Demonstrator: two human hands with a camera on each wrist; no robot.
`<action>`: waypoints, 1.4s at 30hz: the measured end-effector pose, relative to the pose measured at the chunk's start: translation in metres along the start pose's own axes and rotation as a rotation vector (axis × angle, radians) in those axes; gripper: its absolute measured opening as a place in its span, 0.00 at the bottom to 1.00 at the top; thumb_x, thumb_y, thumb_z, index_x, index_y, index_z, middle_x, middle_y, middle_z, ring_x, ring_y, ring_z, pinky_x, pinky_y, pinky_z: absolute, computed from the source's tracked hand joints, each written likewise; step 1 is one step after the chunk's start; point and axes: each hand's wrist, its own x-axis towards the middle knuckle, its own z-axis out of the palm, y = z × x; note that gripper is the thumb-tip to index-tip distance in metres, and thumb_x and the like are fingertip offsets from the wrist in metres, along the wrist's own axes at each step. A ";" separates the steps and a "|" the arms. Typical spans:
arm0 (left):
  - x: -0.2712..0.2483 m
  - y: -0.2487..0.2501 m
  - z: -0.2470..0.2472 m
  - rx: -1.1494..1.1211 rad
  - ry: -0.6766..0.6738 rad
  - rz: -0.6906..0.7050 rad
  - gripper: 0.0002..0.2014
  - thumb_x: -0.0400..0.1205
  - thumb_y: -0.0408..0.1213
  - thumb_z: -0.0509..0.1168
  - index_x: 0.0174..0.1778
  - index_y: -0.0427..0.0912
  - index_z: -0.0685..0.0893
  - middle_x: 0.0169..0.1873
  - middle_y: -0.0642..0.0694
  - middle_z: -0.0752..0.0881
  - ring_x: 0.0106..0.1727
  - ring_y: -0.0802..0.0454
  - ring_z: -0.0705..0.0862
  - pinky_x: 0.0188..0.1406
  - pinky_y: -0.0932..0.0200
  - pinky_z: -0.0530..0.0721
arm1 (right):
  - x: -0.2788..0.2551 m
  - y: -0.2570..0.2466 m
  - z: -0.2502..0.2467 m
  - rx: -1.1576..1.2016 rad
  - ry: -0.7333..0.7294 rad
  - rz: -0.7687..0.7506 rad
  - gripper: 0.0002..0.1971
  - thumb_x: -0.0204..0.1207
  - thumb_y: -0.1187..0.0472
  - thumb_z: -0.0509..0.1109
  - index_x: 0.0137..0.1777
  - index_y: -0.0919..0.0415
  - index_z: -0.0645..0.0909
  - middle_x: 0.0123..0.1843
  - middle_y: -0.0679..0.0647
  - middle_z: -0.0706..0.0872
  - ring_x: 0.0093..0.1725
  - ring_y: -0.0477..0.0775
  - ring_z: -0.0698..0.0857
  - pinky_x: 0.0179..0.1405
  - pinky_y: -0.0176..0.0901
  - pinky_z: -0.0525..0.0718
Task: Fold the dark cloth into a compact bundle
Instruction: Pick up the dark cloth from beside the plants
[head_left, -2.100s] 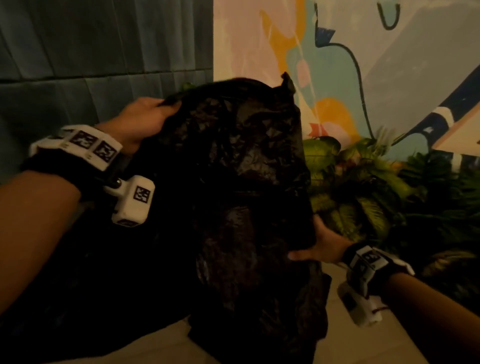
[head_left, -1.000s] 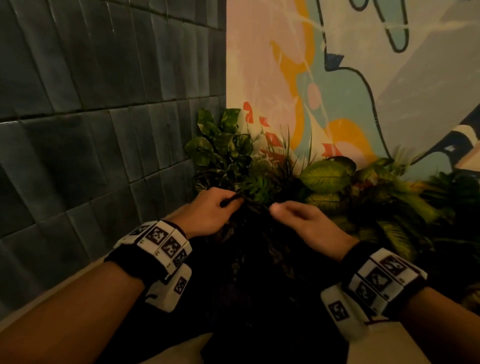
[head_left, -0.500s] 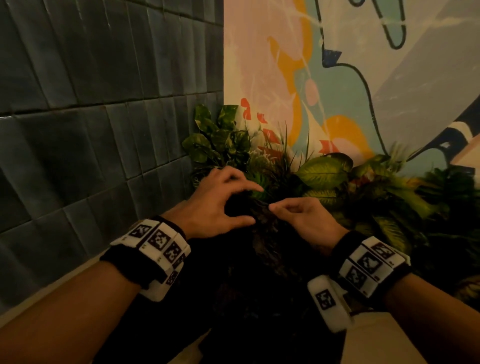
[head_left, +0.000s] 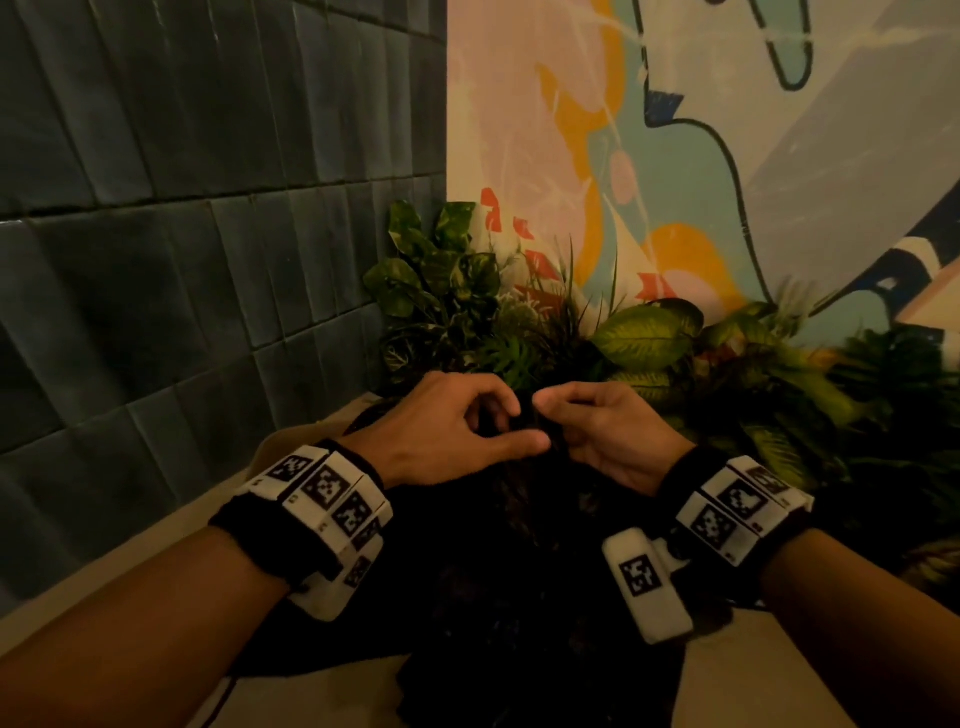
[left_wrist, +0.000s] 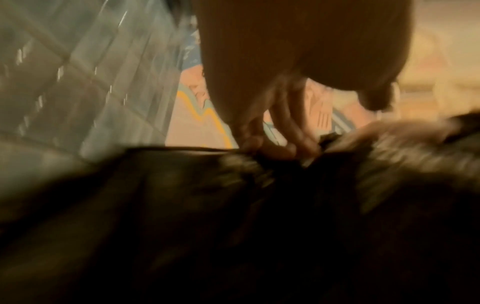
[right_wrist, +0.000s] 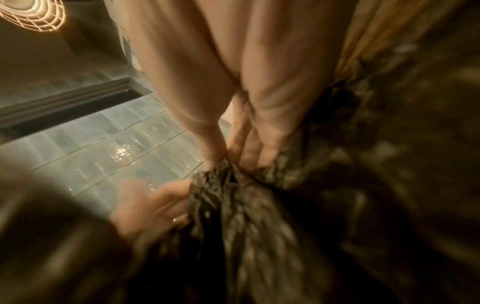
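A: Head view: where does the dark cloth (head_left: 519, 582) lie?

B: It hangs below us, long axis running down toward us. Our left hand (head_left: 447, 431) and right hand (head_left: 608, 436) pinch its top edge, nearly touching.

A: Left wrist view?

B: Blurred; fingers (left_wrist: 275, 131) curl onto the cloth's edge.

A: Right wrist view?

B: Fingers (right_wrist: 213, 148) pinch the gathered top. We judge both hands equally near.

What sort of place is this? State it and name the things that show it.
Probably a decorated indoor corner, perhaps a café or lounge: a colourful mural, dark blue-grey wall tiles, and leafy plants along the wall's foot.
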 end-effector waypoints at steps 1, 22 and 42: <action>0.002 0.003 0.002 0.016 0.000 -0.022 0.15 0.68 0.60 0.73 0.42 0.55 0.85 0.33 0.58 0.87 0.34 0.62 0.84 0.35 0.66 0.82 | 0.000 0.001 0.004 -0.006 0.003 -0.006 0.03 0.78 0.67 0.68 0.44 0.64 0.83 0.27 0.51 0.84 0.19 0.41 0.80 0.18 0.32 0.79; 0.000 -0.089 -0.067 0.181 0.577 -0.636 0.11 0.81 0.42 0.63 0.54 0.41 0.76 0.55 0.34 0.84 0.59 0.32 0.81 0.60 0.44 0.78 | -0.025 0.030 -0.070 -1.234 -0.312 0.172 0.10 0.67 0.54 0.79 0.45 0.41 0.85 0.51 0.45 0.86 0.51 0.47 0.84 0.53 0.46 0.84; 0.072 0.041 -0.003 -0.693 0.209 -0.070 0.11 0.80 0.24 0.64 0.44 0.45 0.86 0.40 0.54 0.87 0.38 0.68 0.87 0.43 0.68 0.86 | -0.056 -0.038 -0.054 -0.414 -0.029 -0.207 0.30 0.58 0.51 0.84 0.62 0.52 0.82 0.56 0.47 0.91 0.57 0.44 0.88 0.55 0.41 0.85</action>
